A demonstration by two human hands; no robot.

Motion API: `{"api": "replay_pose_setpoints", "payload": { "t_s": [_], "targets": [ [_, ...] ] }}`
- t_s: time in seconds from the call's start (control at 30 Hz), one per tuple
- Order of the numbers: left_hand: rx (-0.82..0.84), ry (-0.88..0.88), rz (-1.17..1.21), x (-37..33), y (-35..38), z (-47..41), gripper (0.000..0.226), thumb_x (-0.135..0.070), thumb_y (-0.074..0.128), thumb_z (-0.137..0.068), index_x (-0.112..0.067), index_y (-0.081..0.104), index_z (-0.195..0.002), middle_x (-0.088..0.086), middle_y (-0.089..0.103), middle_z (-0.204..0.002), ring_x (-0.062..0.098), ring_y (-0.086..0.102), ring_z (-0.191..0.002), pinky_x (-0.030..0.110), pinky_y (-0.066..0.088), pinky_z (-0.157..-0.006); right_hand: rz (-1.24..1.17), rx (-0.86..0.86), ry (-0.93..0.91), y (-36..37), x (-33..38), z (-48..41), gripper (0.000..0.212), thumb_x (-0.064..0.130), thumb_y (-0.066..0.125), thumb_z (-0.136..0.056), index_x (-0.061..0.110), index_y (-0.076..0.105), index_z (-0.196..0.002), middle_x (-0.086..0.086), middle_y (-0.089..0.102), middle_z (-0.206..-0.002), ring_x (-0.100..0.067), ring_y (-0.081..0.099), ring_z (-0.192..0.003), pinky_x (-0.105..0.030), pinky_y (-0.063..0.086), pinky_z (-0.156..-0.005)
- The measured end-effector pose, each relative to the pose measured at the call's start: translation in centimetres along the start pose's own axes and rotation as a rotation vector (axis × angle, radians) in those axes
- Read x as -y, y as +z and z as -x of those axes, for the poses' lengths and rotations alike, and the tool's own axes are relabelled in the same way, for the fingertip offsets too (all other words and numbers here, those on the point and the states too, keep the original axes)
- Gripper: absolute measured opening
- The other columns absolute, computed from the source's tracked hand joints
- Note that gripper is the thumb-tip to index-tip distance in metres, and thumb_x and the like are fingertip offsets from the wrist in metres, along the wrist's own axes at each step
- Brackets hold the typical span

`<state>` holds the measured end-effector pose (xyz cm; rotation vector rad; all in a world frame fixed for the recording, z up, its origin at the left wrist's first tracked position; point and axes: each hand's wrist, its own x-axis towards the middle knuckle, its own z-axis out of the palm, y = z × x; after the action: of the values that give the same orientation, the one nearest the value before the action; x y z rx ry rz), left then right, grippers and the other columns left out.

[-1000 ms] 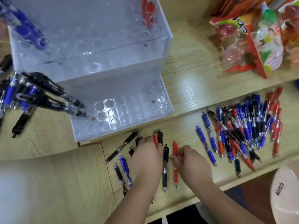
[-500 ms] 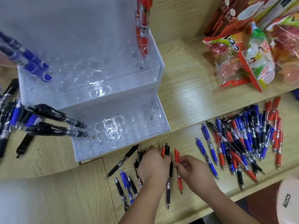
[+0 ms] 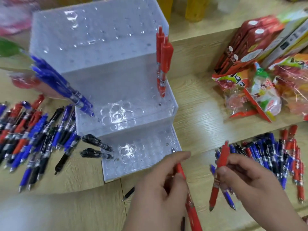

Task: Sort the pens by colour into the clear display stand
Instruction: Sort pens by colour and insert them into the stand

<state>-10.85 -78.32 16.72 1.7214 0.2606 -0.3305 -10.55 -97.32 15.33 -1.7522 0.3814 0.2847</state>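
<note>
Desk [image 3: 200,100], clear display stand [image 3: 103,67] centre; standing reds [image 3: 162,64] on its middle tier, right side. Left hand [image 3: 160,194] grips red pen [image 3: 193,212], tip at bottom tier. Right hand [image 3: 246,179] pinches second red pen [image 3: 222,157]. Step: slotting reds. Next, likely: aim for a free hole beside them.

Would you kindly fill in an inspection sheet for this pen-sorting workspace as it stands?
Surface: light wood-grain tabletop.
Job's things: clear display stand holds red pens at the middle tier's right, blue pens at its left, black pens at the bottom tier's left; loose mixed pens lie in a left pile and a right pile.
Clutter: snack packets and red boxes at the right.
Grippers: left hand grips the first red pen, tip toward the stand; right hand pinches the second red pen.
Cables: nothing seen.
Surroundings: blurred yellow items behind the stand.
</note>
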Motion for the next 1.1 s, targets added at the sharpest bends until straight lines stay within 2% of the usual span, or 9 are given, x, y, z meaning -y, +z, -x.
{"api": "replay_pose_setpoints", "payload": {
  "t_s": [0.13, 0.27, 0.4, 0.53, 0.63, 0.7, 0.8, 0.97, 1.1],
  "targets": [
    [-0.089, 0.011, 0.204, -3.9, -1.5, -0.9, 0.031, -0.011, 0.062, -0.091, -0.038, 0.076, -0.083, -0.002, 0.066, -0.061, 0.015, 0.062, -0.057, 0.036, 0.057, -0.065, -0.152, 0.079, -0.048, 1.7, 3.6, 0.0, 0.016, 0.016, 0.082, -0.075, 0.010, 0.069, -0.070, -0.020, 0.063, -0.063, -0.016, 0.065, -0.055, -0.018, 0.051, -0.051],
    [-0.235, 0.069, 0.279, -5.6, -1.8, -1.9, 0.026, -0.004, 0.065, -0.088, -0.027, 0.073, -0.079, 0.002, 0.070, -0.065, 0.014, 0.069, -0.061, 0.032, 0.061, -0.067, -0.430, 0.093, 0.123, 3.4, 4.9, 0.1, 0.056, 0.046, 0.092, -0.047, 0.004, 0.071, -0.079, -0.023, 0.067, -0.075, -0.037, 0.070, -0.060, -0.029, 0.053, -0.045],
    [-0.413, 0.106, 0.299, -6.3, -1.3, -1.8, 0.022, -0.008, 0.076, -0.078, -0.030, 0.072, -0.079, 0.001, 0.071, -0.067, 0.012, 0.066, -0.058, 0.023, 0.056, -0.059, -0.613, 0.094, 0.100, 5.5, 5.8, -0.4, 0.070, 0.061, 0.092, -0.018, 0.020, 0.075, -0.071, -0.014, 0.074, -0.090, -0.024, 0.067, -0.055, -0.025, 0.048, -0.040],
    [-0.415, 0.018, 0.345, -6.0, -0.5, -1.5, 0.015, -0.008, 0.084, -0.072, -0.020, 0.074, -0.071, 0.000, 0.070, -0.060, 0.004, 0.059, -0.048, 0.015, 0.047, -0.046, -0.756, 0.063, 0.028, 6.8, 6.7, -1.6, 0.067, 0.055, 0.095, -0.023, 0.021, 0.073, -0.075, -0.013, 0.074, -0.089, -0.016, 0.068, -0.057, -0.021, 0.047, -0.038],
    [-0.300, -0.014, 0.355, -5.6, -1.0, -1.7, 0.013, -0.022, 0.084, -0.061, -0.019, 0.076, -0.071, 0.006, 0.071, -0.061, 0.007, 0.060, -0.049, 0.017, 0.046, -0.046, -0.608, 0.078, -0.061, 6.4, 8.0, -2.4, 0.037, 0.047, 0.087, -0.047, 0.023, 0.073, -0.072, -0.013, 0.075, -0.084, -0.015, 0.067, -0.061, -0.020, 0.049, -0.042],
    [-0.217, 0.003, 0.323, -5.5, -1.9, -1.9, 0.012, -0.020, 0.083, -0.065, -0.019, 0.076, -0.075, 0.005, 0.071, -0.064, 0.006, 0.061, -0.052, 0.016, 0.047, -0.049, -0.474, 0.109, -0.125, 5.9, 9.0, -3.0, 0.017, 0.033, 0.069, -0.064, 0.020, 0.073, -0.074, -0.013, 0.075, -0.082, -0.017, 0.066, -0.063, -0.020, 0.050, -0.045],
    [-0.103, 0.117, 0.136, -5.9, -3.4, -2.4, 0.024, -0.017, 0.080, -0.078, -0.037, 0.076, -0.090, -0.006, 0.073, -0.072, 0.003, 0.064, -0.064, 0.014, 0.049, -0.064, -0.322, 0.143, -0.250, 5.0, 10.9, -4.0, 0.025, 0.025, 0.063, -0.069, 0.010, 0.071, -0.088, -0.011, 0.074, -0.081, -0.017, 0.068, -0.064, -0.022, 0.054, -0.050],
    [-0.359, 0.209, 0.035, -7.0, -5.6, -3.5, 0.014, -0.016, 0.069, -0.084, -0.029, 0.072, -0.086, -0.010, 0.074, -0.080, 0.007, 0.071, -0.076, 0.027, 0.057, -0.072, -0.252, 0.041, -0.498, 4.2, 13.1, -7.2, 0.017, 0.028, 0.066, -0.072, 0.018, 0.067, -0.086, -0.008, 0.070, -0.080, -0.024, 0.072, -0.076, -0.026, 0.058, -0.060],
    [-0.451, 0.271, 0.004, -7.6, -5.7, -4.1, 0.010, -0.021, 0.066, -0.085, -0.030, 0.064, -0.090, -0.016, 0.074, -0.080, -0.002, 0.070, -0.071, 0.010, 0.051, -0.068, -0.162, -0.008, -0.648, 4.7, 13.6, -8.7, 0.023, 0.032, 0.070, -0.076, 0.018, 0.061, -0.091, -0.005, 0.071, -0.082, -0.026, 0.072, -0.076, -0.036, 0.060, -0.067]
  ]
}}
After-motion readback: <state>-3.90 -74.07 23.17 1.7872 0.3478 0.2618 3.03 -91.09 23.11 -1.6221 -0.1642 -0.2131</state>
